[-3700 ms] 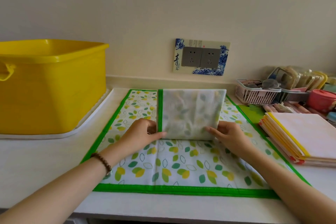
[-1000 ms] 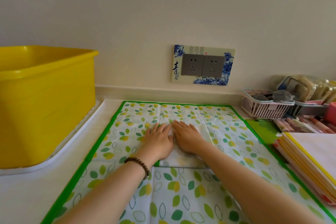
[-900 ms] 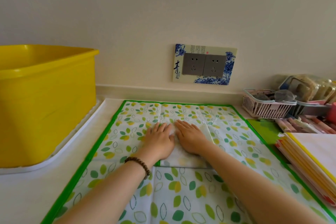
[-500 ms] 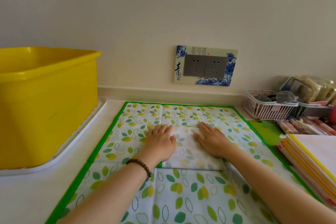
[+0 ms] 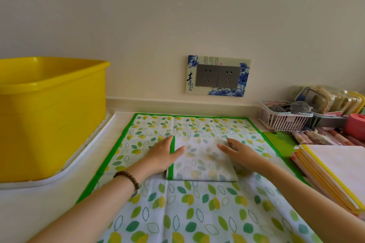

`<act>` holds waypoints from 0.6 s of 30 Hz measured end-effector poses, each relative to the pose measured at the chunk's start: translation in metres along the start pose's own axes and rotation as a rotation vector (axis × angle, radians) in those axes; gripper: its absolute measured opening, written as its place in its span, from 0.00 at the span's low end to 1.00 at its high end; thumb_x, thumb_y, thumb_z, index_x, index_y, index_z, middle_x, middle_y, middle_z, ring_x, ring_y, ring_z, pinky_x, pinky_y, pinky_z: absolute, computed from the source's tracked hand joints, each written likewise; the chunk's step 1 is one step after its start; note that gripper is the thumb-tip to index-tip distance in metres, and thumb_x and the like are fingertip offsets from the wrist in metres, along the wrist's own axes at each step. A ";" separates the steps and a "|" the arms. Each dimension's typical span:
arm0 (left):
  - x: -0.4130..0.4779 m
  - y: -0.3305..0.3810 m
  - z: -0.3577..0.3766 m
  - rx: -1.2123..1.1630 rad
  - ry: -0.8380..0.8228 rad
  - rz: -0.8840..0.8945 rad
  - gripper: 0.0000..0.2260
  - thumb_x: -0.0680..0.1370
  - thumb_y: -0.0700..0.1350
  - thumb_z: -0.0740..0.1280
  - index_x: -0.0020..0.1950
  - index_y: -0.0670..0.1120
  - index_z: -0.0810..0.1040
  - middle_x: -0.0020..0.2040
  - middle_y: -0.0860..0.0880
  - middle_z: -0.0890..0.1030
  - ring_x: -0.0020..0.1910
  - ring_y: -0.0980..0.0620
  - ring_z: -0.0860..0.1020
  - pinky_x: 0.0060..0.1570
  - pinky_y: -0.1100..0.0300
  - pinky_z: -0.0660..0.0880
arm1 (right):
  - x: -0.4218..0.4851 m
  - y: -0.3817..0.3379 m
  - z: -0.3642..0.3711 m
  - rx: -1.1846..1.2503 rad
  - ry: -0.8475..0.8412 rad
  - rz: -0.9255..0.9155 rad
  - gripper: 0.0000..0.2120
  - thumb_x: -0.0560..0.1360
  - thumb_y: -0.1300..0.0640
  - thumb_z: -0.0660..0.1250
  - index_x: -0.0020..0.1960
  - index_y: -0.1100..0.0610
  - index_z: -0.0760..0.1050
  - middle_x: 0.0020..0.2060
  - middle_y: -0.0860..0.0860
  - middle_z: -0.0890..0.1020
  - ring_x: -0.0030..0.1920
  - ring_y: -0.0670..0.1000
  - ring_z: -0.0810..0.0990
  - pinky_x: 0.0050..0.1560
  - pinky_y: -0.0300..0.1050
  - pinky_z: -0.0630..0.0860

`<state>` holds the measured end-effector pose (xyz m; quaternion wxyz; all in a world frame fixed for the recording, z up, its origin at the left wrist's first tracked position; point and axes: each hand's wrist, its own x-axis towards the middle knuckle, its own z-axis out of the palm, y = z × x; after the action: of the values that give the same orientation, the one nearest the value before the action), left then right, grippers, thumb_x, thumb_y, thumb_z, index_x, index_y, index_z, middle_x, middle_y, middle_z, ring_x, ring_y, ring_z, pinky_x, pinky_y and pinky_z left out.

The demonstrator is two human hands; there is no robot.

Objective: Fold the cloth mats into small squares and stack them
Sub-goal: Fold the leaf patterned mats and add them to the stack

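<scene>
A folded leaf-print mat [image 5: 201, 161], a small pale square with a green edge on its left side, lies on a larger unfolded leaf-print mat [image 5: 177, 209] with a green border. My left hand [image 5: 165, 154] lies flat over the square's left edge, fingers straight. My right hand [image 5: 237, 151] presses flat on its right side, fingers pointing up and left. A stack of folded mats [image 5: 335, 171] with yellow and pink edges sits at the right.
A big yellow tub [image 5: 49, 116] stands on a white tray [image 5: 88, 154] at the left. A white basket [image 5: 282, 118] and several packets and containers crowd the back right. A double wall socket [image 5: 218, 76] is behind the mat.
The folded square was held upright, then laid flat. Since a second ago my hands have slid apart from its middle toward its left and right sides.
</scene>
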<state>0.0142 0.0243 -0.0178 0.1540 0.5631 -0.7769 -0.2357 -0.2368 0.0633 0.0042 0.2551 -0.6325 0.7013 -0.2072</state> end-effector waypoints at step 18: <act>-0.039 0.000 0.006 0.311 -0.052 -0.063 0.37 0.77 0.68 0.45 0.78 0.46 0.41 0.78 0.48 0.41 0.77 0.48 0.41 0.74 0.51 0.40 | -0.035 -0.026 -0.001 0.620 -0.020 0.121 0.21 0.74 0.57 0.68 0.66 0.57 0.72 0.46 0.50 0.81 0.46 0.50 0.80 0.43 0.43 0.78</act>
<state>0.0238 0.0625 -0.0215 0.0372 0.5980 -0.7897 -0.1320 -0.2149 0.0946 0.0246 0.4546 -0.4836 0.6386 -0.3895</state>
